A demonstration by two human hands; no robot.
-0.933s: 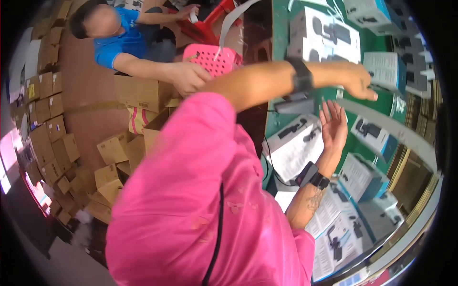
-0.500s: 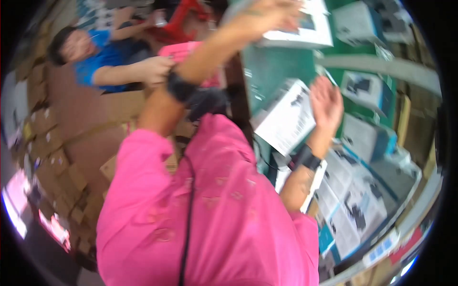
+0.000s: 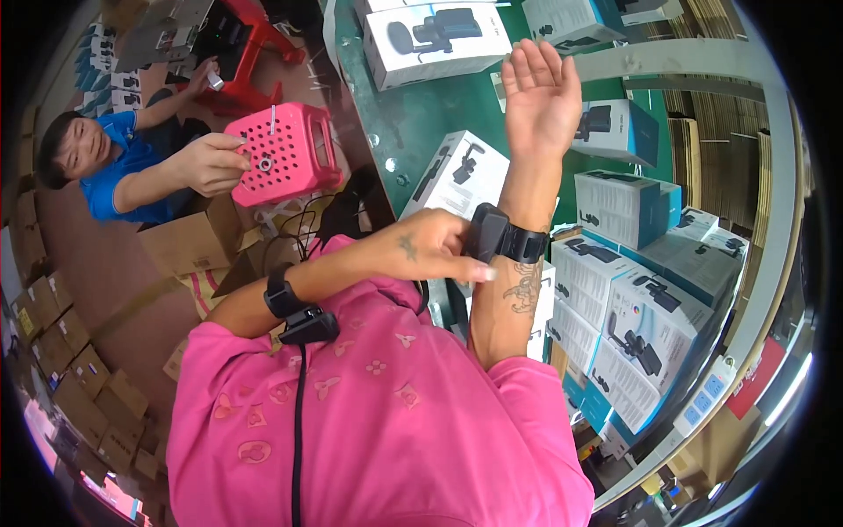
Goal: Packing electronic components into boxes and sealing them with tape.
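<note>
My left hand (image 3: pixel 432 248) reaches across my body to my right wrist. Its thumb and fingers close about a black wrist-worn device (image 3: pixel 489 230), which a black strap (image 3: pixel 525 247) holds on that wrist. Palm up, my right hand (image 3: pixel 541 110) is held over the green table (image 3: pixel 413 105), fingers stretched out and nothing in it. A second black device (image 3: pixel 309 325) is strapped to my left wrist. Beside my forearms lies a white box (image 3: pixel 461 171) with a dark gadget pictured on it. Another white box (image 3: pixel 435 42) lies farther back.
More white-and-teal boxes (image 3: pixel 632 329) are stacked at the right, behind a metal frame (image 3: pixel 755 263) with a power strip (image 3: pixel 704 400). At the left, a person in blue (image 3: pixel 140 176) reaches toward a pink stool (image 3: pixel 285 149). Cardboard boxes (image 3: pixel 97 413) line the left side.
My left hand has come back from a white box at the far side to my right wrist. My right hand has moved farther away and slightly left, palm turned up.
</note>
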